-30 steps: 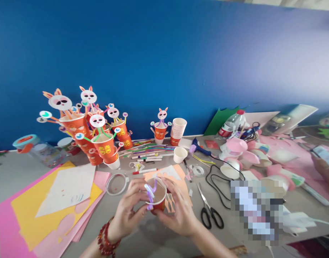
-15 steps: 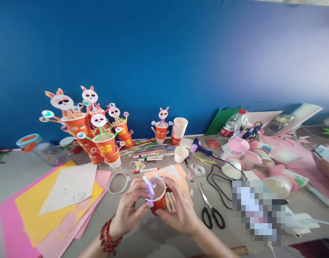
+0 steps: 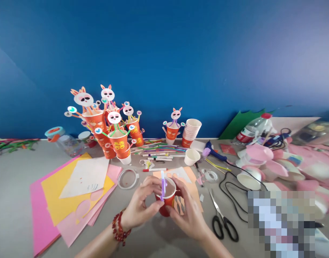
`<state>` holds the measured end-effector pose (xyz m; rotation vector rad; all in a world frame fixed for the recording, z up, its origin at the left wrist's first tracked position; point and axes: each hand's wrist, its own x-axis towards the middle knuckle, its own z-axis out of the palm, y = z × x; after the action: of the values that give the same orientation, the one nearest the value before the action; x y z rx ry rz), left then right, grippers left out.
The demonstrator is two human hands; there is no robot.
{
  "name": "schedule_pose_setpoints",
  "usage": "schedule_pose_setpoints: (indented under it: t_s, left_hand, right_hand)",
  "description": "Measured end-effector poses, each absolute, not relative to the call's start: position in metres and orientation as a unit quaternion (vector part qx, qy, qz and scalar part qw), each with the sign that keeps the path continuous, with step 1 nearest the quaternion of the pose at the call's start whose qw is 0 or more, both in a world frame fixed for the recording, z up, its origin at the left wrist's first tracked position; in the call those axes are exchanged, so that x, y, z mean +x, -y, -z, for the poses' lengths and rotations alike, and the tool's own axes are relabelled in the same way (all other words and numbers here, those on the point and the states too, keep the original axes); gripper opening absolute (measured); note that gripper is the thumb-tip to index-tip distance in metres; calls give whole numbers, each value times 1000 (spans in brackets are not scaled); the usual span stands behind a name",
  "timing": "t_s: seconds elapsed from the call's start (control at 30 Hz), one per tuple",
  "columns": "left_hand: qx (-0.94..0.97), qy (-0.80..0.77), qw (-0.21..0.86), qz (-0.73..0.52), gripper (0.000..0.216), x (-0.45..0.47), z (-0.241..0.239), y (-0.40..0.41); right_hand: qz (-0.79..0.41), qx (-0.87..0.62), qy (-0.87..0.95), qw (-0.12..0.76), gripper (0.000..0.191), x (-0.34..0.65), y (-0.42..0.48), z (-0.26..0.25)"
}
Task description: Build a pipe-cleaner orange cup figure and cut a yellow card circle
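Both of my hands hold a red paper cup (image 3: 167,202) just above the grey table, near its front edge. My left hand (image 3: 143,208), with a red bead bracelet on the wrist, pinches a purple straw (image 3: 162,184) against the cup's left rim. The straw stands nearly upright at the rim. On the cup's right side, my right hand (image 3: 187,211) wraps its fingers round the wall. The cup's open mouth faces up and slightly toward me.
Finished bunny cups (image 3: 114,132) cluster at the back left, one more bunny cup (image 3: 173,129) by a stack of cups (image 3: 191,130). Coloured paper sheets (image 3: 73,190) lie left, a tape ring (image 3: 127,178) ahead, scissors (image 3: 223,222) and a black cable (image 3: 231,186) right, markers (image 3: 159,156) behind.
The view has swung left, so everything sits further right in frame. The purple straw has turned from a bent, leaning pose to nearly upright at the cup's rim. Both hands keep hold of the cup.
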<state>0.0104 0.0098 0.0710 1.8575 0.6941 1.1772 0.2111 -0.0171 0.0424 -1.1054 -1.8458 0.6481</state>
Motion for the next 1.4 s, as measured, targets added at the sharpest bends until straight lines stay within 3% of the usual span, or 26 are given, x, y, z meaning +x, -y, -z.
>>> schedule_pose_setpoints:
  t_s: [0.57,0.9,1.4]
  left_hand:
    - [763,-249,375,-463,21,10,-73,-13]
    - [747,-262,371,-486,17,10,-66,-11]
    - [718,-261,394,-510,12,10,-57,-9]
  right_hand:
    - [-249,-451,737,437,70,208,18,-38]
    - [-172,-439,748,467,63,205,14,-47]
    - [-160,-461,743,458,64,204,16,-42]
